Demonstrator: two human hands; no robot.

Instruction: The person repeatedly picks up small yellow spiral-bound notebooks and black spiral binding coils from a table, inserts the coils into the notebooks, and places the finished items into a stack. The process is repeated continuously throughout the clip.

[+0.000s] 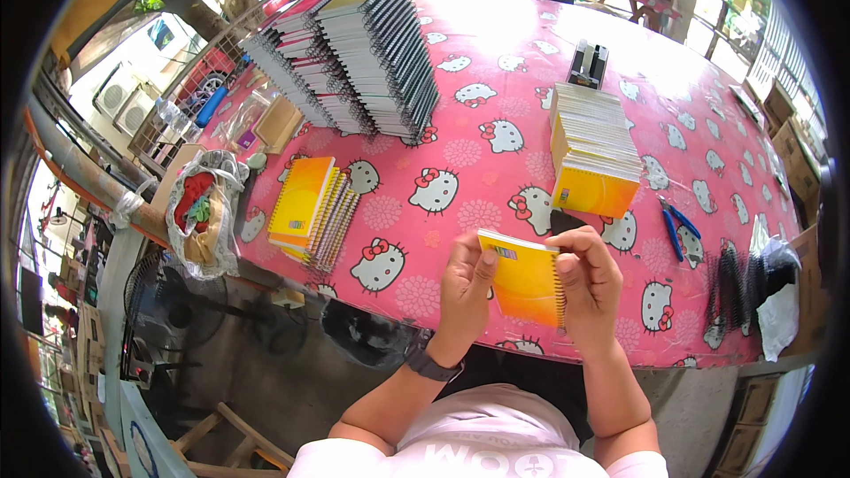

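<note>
A small yellow-orange spiral notebook (524, 281) is held up over the table's near edge, its wire coil along the right side. My left hand (469, 286) grips its left edge, thumb on the cover. At the coil side, my right hand (588, 285) pinches the upper right edge. Just beyond stands a row of yellow notebooks or pads (598, 189) packed on edge, white page edges up; whether they have coils I cannot tell. To the left lies a stack of finished-looking yellow spiral notebooks (304, 204). Blue-handled pliers (680, 230) rest right of my right hand.
Tall stacks of large spiral notebooks (372, 57) rise at the back left of the pink patterned table (443, 257). A black hole punch or stapler-like device (587, 65) stands behind the row. Loose black wire coils (729, 292) lie at right; a plastic bag of cloths (205, 212) hangs left.
</note>
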